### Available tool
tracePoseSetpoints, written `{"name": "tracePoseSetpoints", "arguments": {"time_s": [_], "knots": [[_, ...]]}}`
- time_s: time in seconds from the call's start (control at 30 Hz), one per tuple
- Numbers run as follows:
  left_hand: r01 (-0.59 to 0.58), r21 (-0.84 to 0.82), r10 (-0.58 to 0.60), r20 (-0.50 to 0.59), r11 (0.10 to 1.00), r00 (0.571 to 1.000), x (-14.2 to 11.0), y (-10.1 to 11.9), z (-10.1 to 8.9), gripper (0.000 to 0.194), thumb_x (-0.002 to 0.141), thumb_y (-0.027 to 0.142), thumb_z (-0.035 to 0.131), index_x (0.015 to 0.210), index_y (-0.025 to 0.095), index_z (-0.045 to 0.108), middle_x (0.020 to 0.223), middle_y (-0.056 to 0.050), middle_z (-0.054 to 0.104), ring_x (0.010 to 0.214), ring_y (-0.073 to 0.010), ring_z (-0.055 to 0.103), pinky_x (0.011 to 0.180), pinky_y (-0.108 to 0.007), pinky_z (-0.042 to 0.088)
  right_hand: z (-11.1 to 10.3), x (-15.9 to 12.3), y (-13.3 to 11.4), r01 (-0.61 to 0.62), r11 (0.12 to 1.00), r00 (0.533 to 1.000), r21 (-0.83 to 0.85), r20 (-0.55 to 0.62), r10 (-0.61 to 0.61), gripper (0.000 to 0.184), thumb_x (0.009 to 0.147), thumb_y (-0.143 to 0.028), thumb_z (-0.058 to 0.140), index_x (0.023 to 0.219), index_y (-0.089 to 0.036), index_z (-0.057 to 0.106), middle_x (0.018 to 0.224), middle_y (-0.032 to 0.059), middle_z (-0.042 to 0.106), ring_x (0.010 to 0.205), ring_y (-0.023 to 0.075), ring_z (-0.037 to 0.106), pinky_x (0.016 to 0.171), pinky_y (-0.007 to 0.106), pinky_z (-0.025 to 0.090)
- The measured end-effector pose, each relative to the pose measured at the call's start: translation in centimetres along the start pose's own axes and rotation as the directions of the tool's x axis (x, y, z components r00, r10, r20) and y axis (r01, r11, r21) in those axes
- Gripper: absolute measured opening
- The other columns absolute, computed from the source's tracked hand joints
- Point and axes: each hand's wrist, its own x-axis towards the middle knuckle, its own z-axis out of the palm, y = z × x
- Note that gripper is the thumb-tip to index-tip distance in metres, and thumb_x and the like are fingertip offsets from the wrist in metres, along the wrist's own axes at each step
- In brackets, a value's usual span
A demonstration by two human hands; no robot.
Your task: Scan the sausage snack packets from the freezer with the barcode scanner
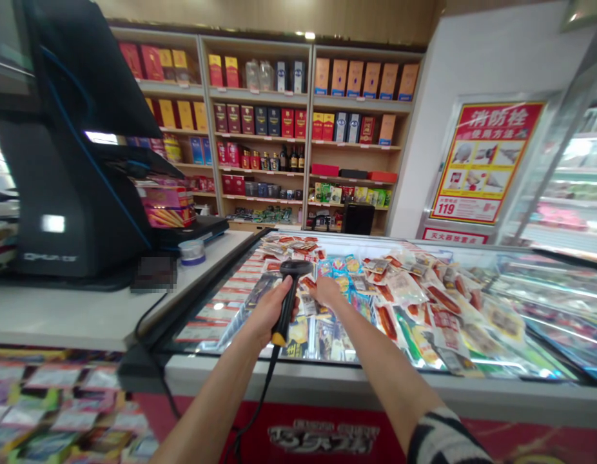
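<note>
My left hand [268,314] is wrapped round the handle of a black barcode scanner [287,310] with a yellow base end and a cable hanging down. The scanner's head points away from me over a glass-topped freezer. Just right of it, my right hand [329,293] is closed at the edge of a sausage packet [308,282]; its fingertips are partly hidden. Around both hands lie packets in the freezer, among them blue-and-yellow packets [344,265]. A larger heap of clear sausage packets [441,296] lies to the right.
On the left, a black checkout terminal [80,219] stands on a white counter [86,316] with a small round tub [192,252]. The freezer's front rim [327,380] runs below my forearms. Shelves of boxed bottles [260,122] line the back wall. A red notice [487,161] hangs at right.
</note>
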Motion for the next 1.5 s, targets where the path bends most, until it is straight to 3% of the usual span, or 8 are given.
{"name": "tracePoseSetpoints", "arguments": {"time_s": [0.2, 0.37, 0.77, 0.9, 1.1, 1.23, 1.4, 1.5], "knots": [[0.0, -0.02, 0.001, 0.029, 1.0, 1.0, -0.2, 0.4, 0.5, 0.036, 0.066, 0.05, 0.051, 0.068, 0.015, 0.047, 0.053, 0.001, 0.052, 0.039, -0.0064, 0.046, 0.036, -0.017, 0.035, -0.9, -1.7, 3.2, -0.102, 0.995, 0.95, -0.016, -0.299, 0.093, 0.029, 0.077, -0.038, 0.041, 0.088, -0.014, 0.053, 0.089, 0.0117, 0.058, 0.089, 0.0227, 0.05, 0.074, 0.035, 0.035], [0.028, -0.027, -0.025, 0.096, 0.999, 0.995, -0.3, 0.3, 2.0, 0.036, 0.068, 0.049, 0.05, 0.077, 0.015, 0.051, 0.053, 0.0, 0.053, 0.04, -0.0065, 0.047, 0.036, -0.017, 0.035, -1.5, -2.8, 5.9, -0.147, 0.988, 0.895, -0.037, -0.431, 0.117, 0.027, 0.075, -0.037, 0.045, 0.088, -0.014, 0.052, 0.091, 0.0106, 0.056, 0.091, 0.0236, 0.046, 0.076, 0.036, 0.031], [0.059, -0.034, -0.052, 0.189, 0.998, 0.981, -0.6, 0.4, 4.0, 0.037, 0.069, 0.048, 0.049, 0.084, 0.014, 0.053, 0.051, 0.001, 0.052, 0.039, -0.0069, 0.048, 0.037, -0.017, 0.035, -2.2, -3.6, 7.4, -0.197, 0.98, 0.863, -0.03, -0.48, 0.159, 0.024, 0.075, -0.035, 0.044, 0.084, -0.014, 0.053, 0.089, 0.0121, 0.056, 0.09, 0.0248, 0.046, 0.076, 0.037, 0.03], [0.052, -0.019, -0.048, 0.169, 0.998, 0.984, -0.4, 0.4, 4.0, 0.038, 0.069, 0.049, 0.048, 0.083, 0.014, 0.053, 0.053, 0.0, 0.054, 0.039, -0.0062, 0.047, 0.036, -0.017, 0.035, -3.7, -3.5, 10.0, -0.299, 0.954, 0.826, -0.01, -0.504, 0.253, 0.027, 0.076, -0.034, 0.042, 0.086, -0.012, 0.053, 0.089, 0.0137, 0.055, 0.09, 0.0262, 0.046, 0.076, 0.039, 0.029], [0.027, 0.007, -0.028, 0.145, 1.0, 0.989, 0.0, -0.1, 4.1, 0.036, 0.067, 0.05, 0.05, 0.073, 0.015, 0.05, 0.05, 0.002, 0.052, 0.039, -0.0069, 0.048, 0.037, -0.017, 0.035, -6.7, -4.2, 15.7, -0.502, 0.864, 0.733, -0.026, -0.544, 0.409, 0.032, 0.074, -0.036, 0.044, 0.088, -0.009, 0.054, 0.087, 0.0147, 0.055, 0.089, 0.0276, 0.047, 0.074, 0.041, 0.029], [0.02, 0.02, -0.022, 0.115, 1.0, 0.993, 0.1, -0.2, 3.8, 0.036, 0.066, 0.05, 0.051, 0.072, 0.015, 0.049, 0.049, 0.002, 0.051, 0.039, -0.0068, 0.047, 0.036, -0.017, 0.036, -7.4, -5.0, 18.0, -0.577, 0.816, 0.71, -0.036, -0.517, 0.479, 0.031, 0.07, -0.036, 0.049, 0.086, -0.01, 0.056, 0.088, 0.0149, 0.056, 0.09, 0.0287, 0.046, 0.074, 0.044, 0.029], [0.029, 0.016, -0.03, 0.066, 0.999, 0.997, 0.2, -0.2, 2.2, 0.036, 0.068, 0.05, 0.05, 0.074, 0.014, 0.049, 0.053, 0.0, 0.054, 0.039, -0.0065, 0.047, 0.036, -0.017, 0.036, -7.2, -5.1, 16.6, -0.514, 0.858, 0.684, -0.021, -0.613, 0.395, 0.032, 0.074, -0.035, 0.043, 0.094, -0.013, 0.055, 0.099, 0.0152, 0.053, 0.099, 0.0306, 0.039, 0.079, 0.047, 0.024], [0.027, -0.002, -0.027, 0.03, 1.0, 0.999, 0.4, -0.1, 0.9, 0.035, 0.068, 0.048, 0.05, 0.075, 0.014, 0.049, 0.053, 0.0, 0.053, 0.039, -0.0068, 0.047, 0.036, -0.017, 0.036, -6.4, -4.8, 13.0, -0.385, 0.923, 0.768, 0.006, -0.553, 0.324, 0.03, 0.076, -0.034, 0.04, 0.094, -0.015, 0.056, 0.097, 0.012, 0.056, 0.098, 0.0275, 0.042, 0.08, 0.043, 0.026]]}}
